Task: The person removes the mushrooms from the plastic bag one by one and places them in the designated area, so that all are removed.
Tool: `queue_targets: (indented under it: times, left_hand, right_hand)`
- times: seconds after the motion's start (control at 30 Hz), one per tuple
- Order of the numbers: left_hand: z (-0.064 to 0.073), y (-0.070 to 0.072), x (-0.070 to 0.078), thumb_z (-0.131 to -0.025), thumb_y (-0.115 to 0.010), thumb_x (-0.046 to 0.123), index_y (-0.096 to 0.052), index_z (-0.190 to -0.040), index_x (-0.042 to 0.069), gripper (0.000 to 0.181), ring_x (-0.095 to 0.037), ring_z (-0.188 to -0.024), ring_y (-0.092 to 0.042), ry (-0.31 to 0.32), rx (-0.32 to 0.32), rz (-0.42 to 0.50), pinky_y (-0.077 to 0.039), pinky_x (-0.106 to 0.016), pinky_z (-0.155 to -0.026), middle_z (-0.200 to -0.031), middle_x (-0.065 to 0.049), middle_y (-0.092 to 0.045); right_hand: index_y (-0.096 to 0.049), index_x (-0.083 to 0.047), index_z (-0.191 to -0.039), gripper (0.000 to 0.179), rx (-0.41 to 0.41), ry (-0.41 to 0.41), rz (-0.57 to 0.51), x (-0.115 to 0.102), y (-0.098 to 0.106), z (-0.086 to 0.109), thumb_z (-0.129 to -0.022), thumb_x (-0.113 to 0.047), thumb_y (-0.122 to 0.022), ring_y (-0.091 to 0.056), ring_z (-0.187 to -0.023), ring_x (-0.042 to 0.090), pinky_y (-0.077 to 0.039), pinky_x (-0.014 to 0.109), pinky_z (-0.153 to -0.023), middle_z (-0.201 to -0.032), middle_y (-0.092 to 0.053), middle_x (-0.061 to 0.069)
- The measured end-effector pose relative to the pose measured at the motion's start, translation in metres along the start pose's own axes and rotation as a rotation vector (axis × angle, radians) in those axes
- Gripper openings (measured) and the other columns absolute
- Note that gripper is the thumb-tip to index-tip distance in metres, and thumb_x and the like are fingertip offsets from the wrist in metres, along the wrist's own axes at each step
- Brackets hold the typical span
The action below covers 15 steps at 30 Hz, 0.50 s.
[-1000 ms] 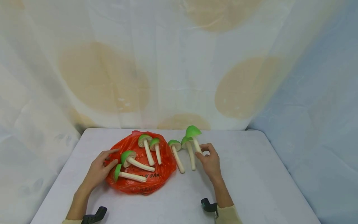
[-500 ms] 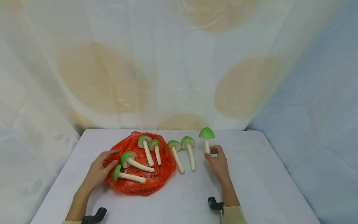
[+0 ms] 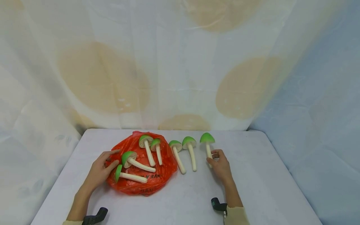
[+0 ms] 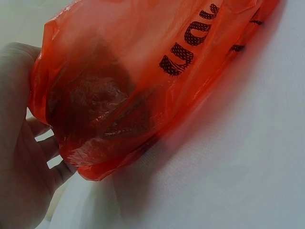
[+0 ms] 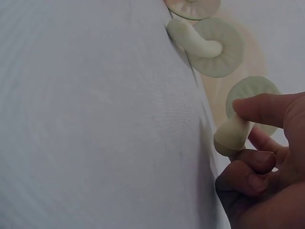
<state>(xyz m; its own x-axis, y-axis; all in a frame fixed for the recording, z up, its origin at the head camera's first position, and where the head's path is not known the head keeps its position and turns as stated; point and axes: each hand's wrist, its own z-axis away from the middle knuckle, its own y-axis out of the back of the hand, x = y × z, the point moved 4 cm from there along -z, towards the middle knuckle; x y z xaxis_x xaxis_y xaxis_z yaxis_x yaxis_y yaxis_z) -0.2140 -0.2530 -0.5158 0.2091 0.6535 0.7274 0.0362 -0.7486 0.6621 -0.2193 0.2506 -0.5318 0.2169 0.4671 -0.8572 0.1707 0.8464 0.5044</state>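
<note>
A red plastic bag [image 3: 166,153] lies on the left half of the table, with several green-capped model mushrooms lying on it. At its left edge my left hand [image 3: 102,167] holds the bag, fingers curved against the plastic [image 4: 95,138]. My right hand [image 3: 221,164] pinches another green-capped mushroom [image 3: 207,138] by its white stem, cap up, with the stem's foot close over the table [image 5: 231,136]. Between the bag and this hand lie two more mushrooms side by side: one [image 3: 179,159] right at the bag's edge, the other [image 3: 192,156] just to its right.
A white-covered table [image 3: 261,178] stretches on to the right and toward the front. Behind it hangs a pale curtain [image 3: 180,68] with tan spots, and more sheeting rises at both sides. Each wrist wears a black camera mount [image 3: 218,204].
My right hand has carried its mushroom rightward, away from the two lying beside the bag, then lowered it toward the table. The left hand and the bag have stayed in place.
</note>
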Motion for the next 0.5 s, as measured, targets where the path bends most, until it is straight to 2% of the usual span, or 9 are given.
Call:
queue_targets:
  times: [0.5]
  left_hand:
    - [0.0000, 0.0005, 0.0061, -0.100, -0.063, 0.031, -0.057, -0.140, 0.013, 0.044, -0.033, -0.116, -0.053, -0.018, 0.001, -0.005, -0.048, -0.062, -0.093, -0.132, -0.015, -0.056]
  right_hand:
    - [-0.059, -0.010, -0.128, 0.041, -0.053, -0.032, 0.037, -0.0001, -0.0040, 0.0005, -0.091, -0.021, -0.073, -0.059, -0.091, 0.022, -0.048, 0.028, -0.069, -0.114, -0.063, 0.011]
